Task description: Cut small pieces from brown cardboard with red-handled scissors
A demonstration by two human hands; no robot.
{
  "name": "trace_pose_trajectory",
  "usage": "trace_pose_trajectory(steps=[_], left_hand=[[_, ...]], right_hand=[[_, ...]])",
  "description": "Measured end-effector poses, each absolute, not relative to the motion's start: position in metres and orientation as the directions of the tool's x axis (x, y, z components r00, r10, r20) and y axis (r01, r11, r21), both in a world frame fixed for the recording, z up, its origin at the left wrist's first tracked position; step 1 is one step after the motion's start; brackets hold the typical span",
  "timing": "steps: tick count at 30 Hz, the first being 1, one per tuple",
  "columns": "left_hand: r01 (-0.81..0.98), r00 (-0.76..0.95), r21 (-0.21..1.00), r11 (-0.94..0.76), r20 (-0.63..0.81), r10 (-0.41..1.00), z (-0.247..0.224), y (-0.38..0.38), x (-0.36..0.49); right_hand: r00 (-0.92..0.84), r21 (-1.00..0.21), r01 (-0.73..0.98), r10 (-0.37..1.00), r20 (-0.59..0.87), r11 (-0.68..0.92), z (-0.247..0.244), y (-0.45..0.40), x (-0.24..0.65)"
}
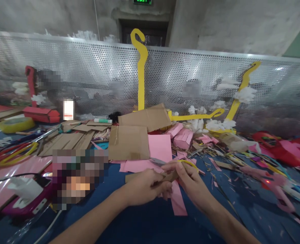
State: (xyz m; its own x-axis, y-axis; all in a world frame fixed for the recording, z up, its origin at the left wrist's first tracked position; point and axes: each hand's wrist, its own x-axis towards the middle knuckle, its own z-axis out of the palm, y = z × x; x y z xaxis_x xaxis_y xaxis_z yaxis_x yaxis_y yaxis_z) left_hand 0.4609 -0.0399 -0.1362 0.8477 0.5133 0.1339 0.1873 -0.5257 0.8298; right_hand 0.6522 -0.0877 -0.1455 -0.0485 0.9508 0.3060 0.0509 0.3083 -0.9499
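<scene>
Over the blue table, my left hand (pixel 146 186) is closed on a narrow strip of brown cardboard (pixel 131 177), whose end sticks out to the left. My right hand (pixel 190 178) meets it, fingers bent around scissors with a yellow handle (pixel 192 165) and also touching the strip's right part. The grey scissor blade (pixel 158 162) points left, above my left hand. Below my hands hangs or lies a strip of pink paper (pixel 179 203); which of these I cannot tell. Just beyond are a square of brown cardboard (pixel 128 142) and a pink sheet (pixel 160 145).
A pink glue gun (pixel 277 186) with a red light lies right, among cables and scraps. At left are a purple power strip (pixel 25 206) and a tape roll (pixel 16 124). Yellow hook-shaped stands (pixel 141 81) rise before a perforated metal panel (pixel 88 67).
</scene>
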Motion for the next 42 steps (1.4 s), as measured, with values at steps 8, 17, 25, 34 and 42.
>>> trace_pose_trajectory(steps=[8,17,25,34,42], left_hand=[[0.169,0.837,0.858,-0.485,0.135,0.531,-0.136,-0.041,0.461],[0.208,0.817,0.830,-0.518,0.145,0.559,-0.132,-0.040,0.460],[0.199,0.812,0.831,-0.519,0.157,0.562,-0.134,-0.040,0.462],[0.210,0.770,0.857,-0.471,0.151,0.620,-0.134,-0.038,0.462],[0.223,0.692,0.809,-0.544,0.262,0.672,-0.127,-0.036,0.463]], right_hand=[[-0.158,-0.961,-0.069,0.948,0.275,0.267,-0.148,-0.087,0.646],[-0.140,-0.949,-0.129,0.942,0.305,0.288,-0.147,-0.086,0.645],[-0.136,-0.956,-0.109,0.949,0.284,0.271,-0.150,-0.085,0.645],[-0.041,-0.972,0.006,0.971,0.236,0.236,-0.147,-0.085,0.647],[0.042,-0.914,0.274,0.946,0.322,0.299,-0.144,-0.078,0.655]])
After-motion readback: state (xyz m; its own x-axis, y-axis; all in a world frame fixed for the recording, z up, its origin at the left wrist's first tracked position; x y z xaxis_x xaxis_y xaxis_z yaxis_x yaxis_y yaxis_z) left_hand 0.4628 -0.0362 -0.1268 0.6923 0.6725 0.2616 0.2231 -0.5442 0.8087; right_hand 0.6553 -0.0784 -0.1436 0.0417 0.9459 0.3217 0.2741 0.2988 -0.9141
